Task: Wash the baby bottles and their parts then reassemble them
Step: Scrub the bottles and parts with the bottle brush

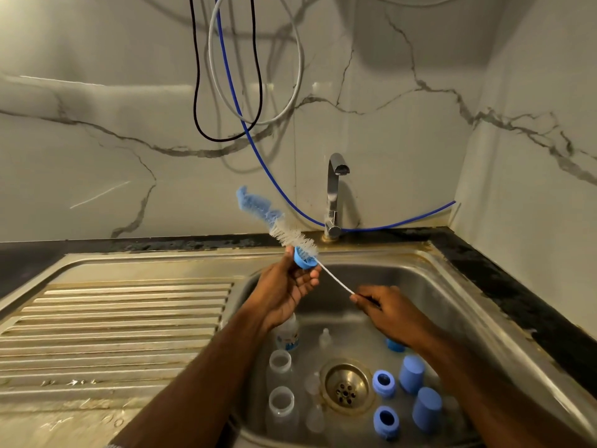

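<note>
The blue plastic bottle ring (303,259) sits pinched in my left hand (284,294) above the steel sink (452,286), threaded by the blue-and-white bristle brush (274,219), tip slanting far-left, its wire handle gripped by my right hand (389,307).

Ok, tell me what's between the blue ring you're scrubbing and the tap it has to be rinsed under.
Nothing visible. The left hand holds the blue ring above the sink's back edge, threaded on the brush. The tap stands up and to the right, with open air between; only the brush goes along.
</note>
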